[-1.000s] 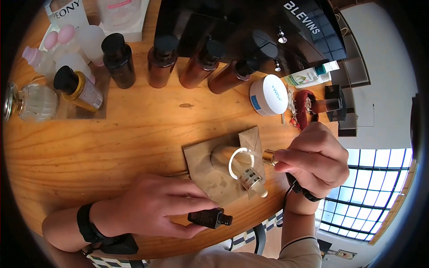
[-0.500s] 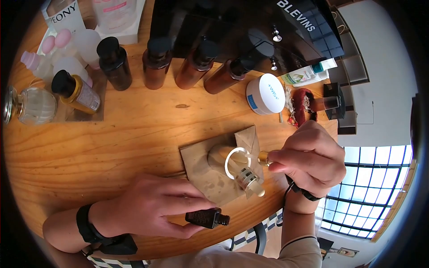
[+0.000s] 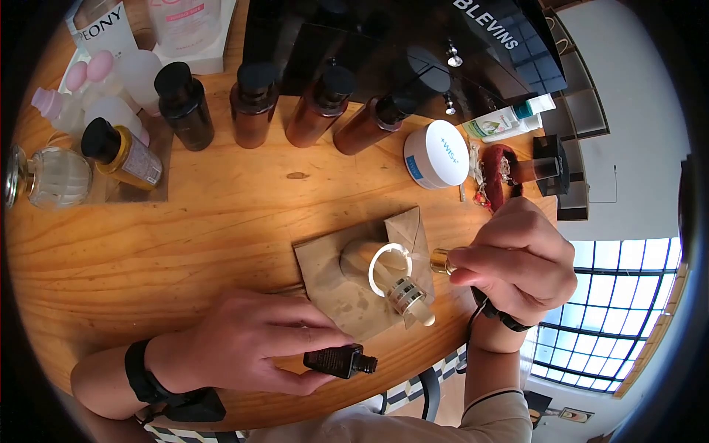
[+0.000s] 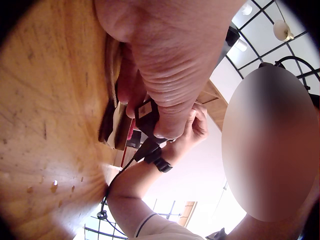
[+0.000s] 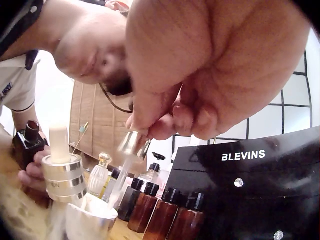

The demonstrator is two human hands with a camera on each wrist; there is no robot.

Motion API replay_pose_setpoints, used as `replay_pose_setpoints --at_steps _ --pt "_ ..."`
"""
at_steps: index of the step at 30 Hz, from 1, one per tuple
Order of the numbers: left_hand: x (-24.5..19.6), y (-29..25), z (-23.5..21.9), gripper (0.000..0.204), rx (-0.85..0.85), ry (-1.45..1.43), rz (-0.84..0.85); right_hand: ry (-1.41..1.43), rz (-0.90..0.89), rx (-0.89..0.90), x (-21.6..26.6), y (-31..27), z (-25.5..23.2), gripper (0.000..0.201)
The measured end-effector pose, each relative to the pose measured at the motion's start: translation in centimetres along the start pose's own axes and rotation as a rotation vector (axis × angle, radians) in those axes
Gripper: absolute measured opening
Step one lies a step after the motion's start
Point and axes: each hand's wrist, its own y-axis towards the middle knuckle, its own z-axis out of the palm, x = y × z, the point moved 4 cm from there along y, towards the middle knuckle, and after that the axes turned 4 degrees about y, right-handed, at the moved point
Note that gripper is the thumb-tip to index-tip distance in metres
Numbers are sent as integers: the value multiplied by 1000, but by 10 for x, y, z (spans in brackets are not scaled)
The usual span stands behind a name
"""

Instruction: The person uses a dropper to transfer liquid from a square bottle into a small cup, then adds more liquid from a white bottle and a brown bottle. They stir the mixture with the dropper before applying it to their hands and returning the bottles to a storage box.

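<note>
On my feed the right hand [image 3: 523, 266] pinches a gold dropper [image 3: 441, 261], tube slanting down toward the white cup [image 3: 354, 258] just left of those fingers; right's nearer imo; left hand [image 3: 255, 343] grips a black bottle [image 3: 332, 362], uncapped neck pointing right; I count one cup, one black bottle, two droppers, the silver dropper [image 3: 405, 295] tilted at the cup's rim.

Looks like a home, folks; a dressing corner in somebody's room!
Cosmetics all along this wooden surface [image 3: 214, 229]; here's a row of brown bottles [image 3: 314, 122], a white jar [image 3: 436, 155], toiletry tubes [image 3: 496, 124], a glossy black drawer chest [image 3: 340, 37]; off to the side, shelving [image 3: 586, 81] and a big gridded window [image 3: 605, 314]; bedroom or living room, can't tell.
</note>
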Motion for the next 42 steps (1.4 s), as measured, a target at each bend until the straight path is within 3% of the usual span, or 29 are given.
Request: replay_pose_setpoints --at_steps 42 --pt "-1 1 -1 38 13 23 -1 -5 73 24 -1 -2 7 26"
